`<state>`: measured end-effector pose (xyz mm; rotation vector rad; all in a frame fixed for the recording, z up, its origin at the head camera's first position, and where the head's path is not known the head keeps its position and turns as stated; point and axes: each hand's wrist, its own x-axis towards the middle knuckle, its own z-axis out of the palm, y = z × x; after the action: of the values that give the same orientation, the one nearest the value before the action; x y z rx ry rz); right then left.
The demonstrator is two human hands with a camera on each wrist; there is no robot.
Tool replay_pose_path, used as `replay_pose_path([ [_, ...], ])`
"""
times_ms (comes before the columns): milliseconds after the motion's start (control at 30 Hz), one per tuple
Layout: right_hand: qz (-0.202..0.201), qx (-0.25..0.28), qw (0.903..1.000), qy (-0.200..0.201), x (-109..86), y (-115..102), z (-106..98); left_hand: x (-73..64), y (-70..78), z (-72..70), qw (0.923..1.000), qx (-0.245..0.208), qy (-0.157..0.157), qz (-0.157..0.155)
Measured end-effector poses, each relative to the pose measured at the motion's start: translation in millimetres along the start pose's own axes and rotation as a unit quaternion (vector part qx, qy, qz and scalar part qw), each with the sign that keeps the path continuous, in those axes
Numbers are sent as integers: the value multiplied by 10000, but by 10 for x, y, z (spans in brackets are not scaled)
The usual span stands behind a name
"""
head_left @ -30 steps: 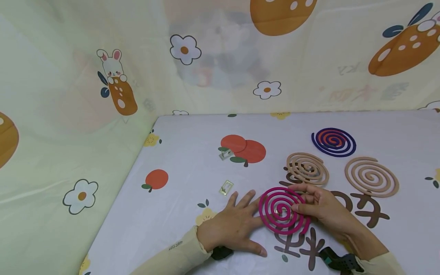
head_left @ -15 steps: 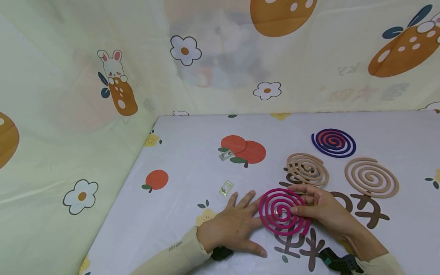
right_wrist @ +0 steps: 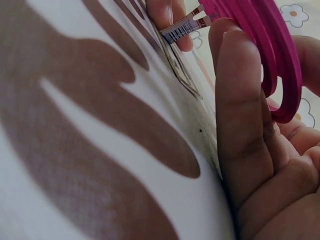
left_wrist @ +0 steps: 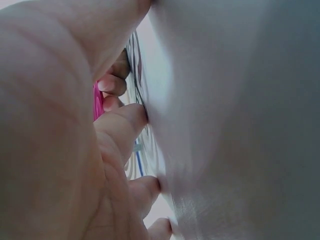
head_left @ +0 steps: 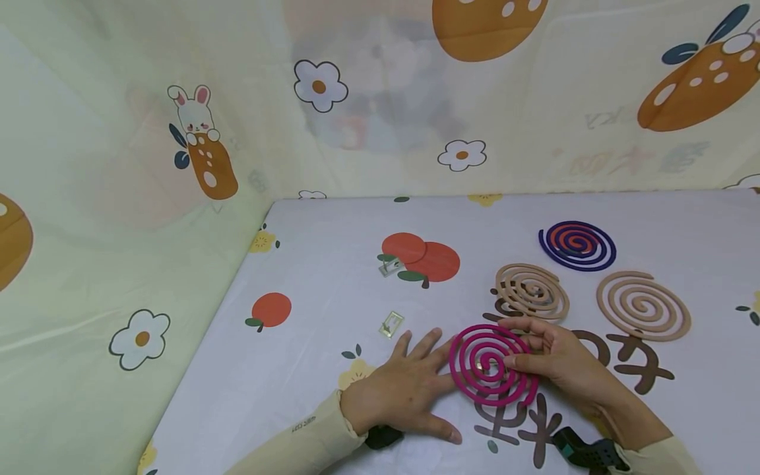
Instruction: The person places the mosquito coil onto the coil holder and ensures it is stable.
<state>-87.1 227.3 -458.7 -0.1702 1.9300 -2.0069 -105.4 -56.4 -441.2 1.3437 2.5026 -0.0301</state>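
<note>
The person's right hand (head_left: 552,353) pinches a magenta, flat spiral coil (head_left: 489,360) at its right side, thumb on top and fingers curled behind, and the right wrist view shows the coil raised off the table (head_left: 320,264). The left hand (head_left: 404,392) lies palm down to the left of it, fingers long and spread wide; its index and middle fingers run out of sight at the coil's left edge (the left wrist view shows fingertips touching the tabletop). Near these fingertips in the right wrist view sits a narrow strip printed with a barcode (right_wrist: 184,31), close to the coil's middle; whether the two touch, I cannot tell.

Two small, pale metal stands lie farther left, one just beyond the left fingertips (head_left: 392,324), the other on a printed red fruit (head_left: 390,266). Behind the right hand rest two tan spiral coils, the nearer-left one (head_left: 531,290) and the right one (head_left: 643,303), with a dark blue and red spiral coil (head_left: 577,245) farther back.
</note>
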Motion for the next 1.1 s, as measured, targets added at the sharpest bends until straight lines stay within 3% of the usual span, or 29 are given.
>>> replay_pose_path([
  [467,84,-54,9999,84,-3,-17,14,-4,8,-10,10000,-38,-54,-17],
  [1100,114,-63,9998,177,5,-35,15,-13,0,-2,9998,111,135,46],
])
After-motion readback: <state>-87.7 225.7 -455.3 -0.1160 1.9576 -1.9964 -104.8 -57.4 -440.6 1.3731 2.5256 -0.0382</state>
